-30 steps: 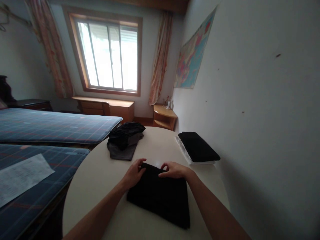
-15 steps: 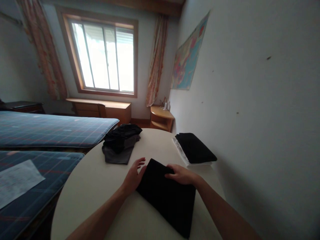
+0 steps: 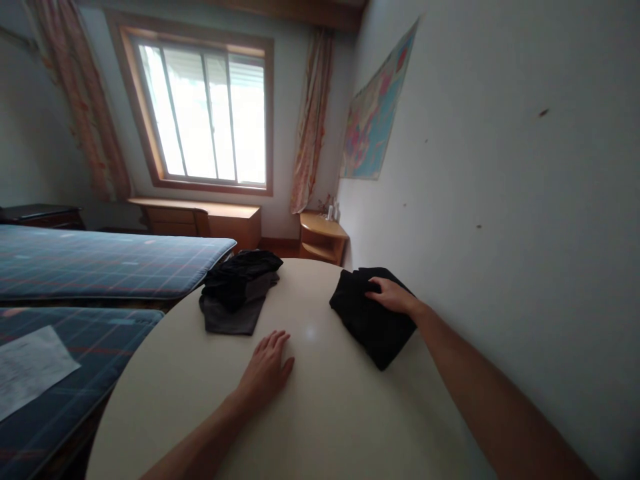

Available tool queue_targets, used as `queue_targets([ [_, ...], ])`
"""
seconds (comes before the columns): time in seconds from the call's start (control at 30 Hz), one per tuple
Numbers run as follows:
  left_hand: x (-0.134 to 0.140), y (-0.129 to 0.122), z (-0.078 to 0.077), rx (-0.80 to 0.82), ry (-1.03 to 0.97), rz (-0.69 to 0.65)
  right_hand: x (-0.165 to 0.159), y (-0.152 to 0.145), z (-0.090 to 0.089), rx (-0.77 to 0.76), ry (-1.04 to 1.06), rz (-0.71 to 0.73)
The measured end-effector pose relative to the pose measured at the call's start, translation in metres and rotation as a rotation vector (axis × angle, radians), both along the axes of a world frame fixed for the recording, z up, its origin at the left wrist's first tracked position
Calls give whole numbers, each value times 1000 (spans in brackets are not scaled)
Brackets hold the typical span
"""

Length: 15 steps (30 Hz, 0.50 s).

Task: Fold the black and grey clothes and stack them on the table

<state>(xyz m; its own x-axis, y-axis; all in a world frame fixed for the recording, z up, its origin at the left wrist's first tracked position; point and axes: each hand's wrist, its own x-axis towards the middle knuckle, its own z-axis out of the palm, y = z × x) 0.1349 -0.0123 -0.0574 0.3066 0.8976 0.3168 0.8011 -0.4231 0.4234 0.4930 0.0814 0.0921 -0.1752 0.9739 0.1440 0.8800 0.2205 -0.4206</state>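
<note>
My right hand grips a folded black garment near its upper edge, over the right side of the round table. Beneath and behind it, another folded black garment shows only as a strip; the white layer under that one is hidden. My left hand rests on the tabletop with its fingers stretched out, holding nothing. Farther left lies a loose heap of black and dark grey clothes, apart from my left hand.
Two plaid mattresses stand left of the table, one with a paper sheet on it. A white wall runs close along the right. Beyond the table are a wooden corner shelf and a low desk.
My right hand has carried the folded black garment from the table's middle, up and right, onto the other folded pile. My left hand has come away from the garment and lowered onto the table.
</note>
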Motion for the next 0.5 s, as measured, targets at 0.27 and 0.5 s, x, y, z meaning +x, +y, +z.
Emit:
queue_targets([
  [0.27, 4, -5, 13, -88, 96, 49, 48, 52, 47, 167, -103, -208],
  [0.5, 5, -6, 16, -104, 93, 44, 84, 66, 11, 150, -259, -591],
])
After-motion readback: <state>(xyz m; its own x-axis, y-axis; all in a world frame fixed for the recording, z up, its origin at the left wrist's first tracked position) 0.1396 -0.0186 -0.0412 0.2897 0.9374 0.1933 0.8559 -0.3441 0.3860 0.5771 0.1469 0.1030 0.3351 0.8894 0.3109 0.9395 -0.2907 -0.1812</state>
